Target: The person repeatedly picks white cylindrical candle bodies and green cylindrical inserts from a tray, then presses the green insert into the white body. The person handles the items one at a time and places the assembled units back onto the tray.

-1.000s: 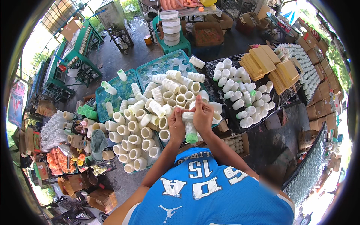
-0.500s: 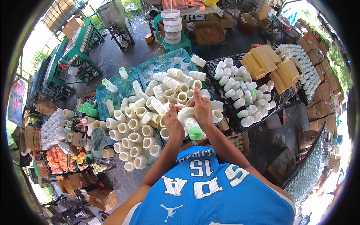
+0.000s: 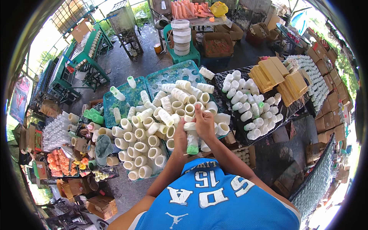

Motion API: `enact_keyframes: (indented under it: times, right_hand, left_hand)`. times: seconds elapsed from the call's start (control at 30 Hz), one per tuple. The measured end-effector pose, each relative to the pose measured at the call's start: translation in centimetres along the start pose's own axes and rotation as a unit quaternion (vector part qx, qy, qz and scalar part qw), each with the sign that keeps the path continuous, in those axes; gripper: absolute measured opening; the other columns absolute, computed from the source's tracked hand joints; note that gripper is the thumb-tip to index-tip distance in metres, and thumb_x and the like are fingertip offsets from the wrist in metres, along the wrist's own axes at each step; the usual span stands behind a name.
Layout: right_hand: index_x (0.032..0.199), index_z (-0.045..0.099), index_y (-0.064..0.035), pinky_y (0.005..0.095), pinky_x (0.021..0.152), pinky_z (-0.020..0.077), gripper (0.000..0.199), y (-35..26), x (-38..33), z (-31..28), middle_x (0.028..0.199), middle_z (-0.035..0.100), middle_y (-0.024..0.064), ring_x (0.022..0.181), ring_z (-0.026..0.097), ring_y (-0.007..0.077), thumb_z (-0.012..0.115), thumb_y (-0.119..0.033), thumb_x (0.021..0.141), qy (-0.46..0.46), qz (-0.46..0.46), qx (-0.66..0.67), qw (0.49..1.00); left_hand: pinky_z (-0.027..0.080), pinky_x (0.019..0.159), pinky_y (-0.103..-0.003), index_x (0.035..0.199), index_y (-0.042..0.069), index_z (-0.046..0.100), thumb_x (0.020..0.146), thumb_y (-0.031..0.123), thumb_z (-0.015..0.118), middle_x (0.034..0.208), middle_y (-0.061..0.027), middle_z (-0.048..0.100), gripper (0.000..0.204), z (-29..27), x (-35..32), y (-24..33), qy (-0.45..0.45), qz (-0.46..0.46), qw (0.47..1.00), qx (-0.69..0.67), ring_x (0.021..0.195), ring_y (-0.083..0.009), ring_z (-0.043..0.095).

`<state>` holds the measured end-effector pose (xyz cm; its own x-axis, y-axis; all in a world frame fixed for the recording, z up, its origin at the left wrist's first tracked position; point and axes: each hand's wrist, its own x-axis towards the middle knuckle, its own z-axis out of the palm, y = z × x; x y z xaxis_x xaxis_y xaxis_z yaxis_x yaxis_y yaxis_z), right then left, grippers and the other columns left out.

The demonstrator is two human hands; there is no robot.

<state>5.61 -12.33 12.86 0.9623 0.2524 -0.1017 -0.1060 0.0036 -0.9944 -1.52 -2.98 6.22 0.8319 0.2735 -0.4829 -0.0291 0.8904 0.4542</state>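
Open-air workshop, daylight pouring in from top and left edges. Grey concrete floor (image 3: pixel 142 57) lying damp in patches. Green metal rack (image 3: pixel 82 57) standing at upper left. Green plastic chair (image 3: pixel 184 55) bearing stack of white buckets (image 3: pixel 181 36). Cardboard boxes (image 3: pixel 326 115) lining right side. Wire mesh fence (image 3: pixel 318 180) running along lower right.

White tube mould (image 3: pixel 190 135) — green-ended (pointing down) — upright above the pile.
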Motion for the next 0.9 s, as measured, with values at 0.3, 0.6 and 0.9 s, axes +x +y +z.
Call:
enact_keyframes:
  times: [0.3,0.6,0.9]
  right_hand:
    - [0.058,0.064,-0.0019,0.0272,0.049,0.0360,0.073,1.6,-0.2,-0.7,0.053,0.057,-0.0019,0.051,0.046,0.0047,0.056,-0.050,0.113,-0.143,-0.030,0.058,0.988]
    - [0.082,0.064,0.0000,0.0313,0.070,0.0430,0.062,1.8,-2.3,1.3,0.077,0.061,0.0040,0.071,0.050,0.0118,0.039,-0.042,0.119,-0.087,-0.137,0.015,0.987]
    - [0.100,0.064,0.0034,0.0368,0.080,0.0481,0.055,2.7,-0.6,1.2,0.090,0.066,0.0088,0.084,0.059,0.0176,0.043,-0.045,0.118,-0.206,-0.055,-0.011,0.977]
  left_hand:
    - [0.037,0.064,-0.029,0.071,0.015,0.046,0.114,0.046,0.053,0.069,0.0023,0.047,0.053,1.0,-0.9,1.5,-0.085,0.026,0.995,0.051,0.065,-0.0120,0.043]
    - [0.037,0.065,-0.032,0.070,0.012,0.047,0.116,0.045,0.046,0.071,-0.0001,0.047,0.057,1.7,0.1,3.2,0.066,0.229,0.967,0.090,0.067,-0.0131,0.044]
    - [0.038,0.067,-0.031,0.070,0.012,0.045,0.114,0.054,0.046,0.068,0.0022,0.047,0.061,1.3,0.1,2.1,0.092,0.179,0.972,0.123,0.067,-0.0133,0.044]
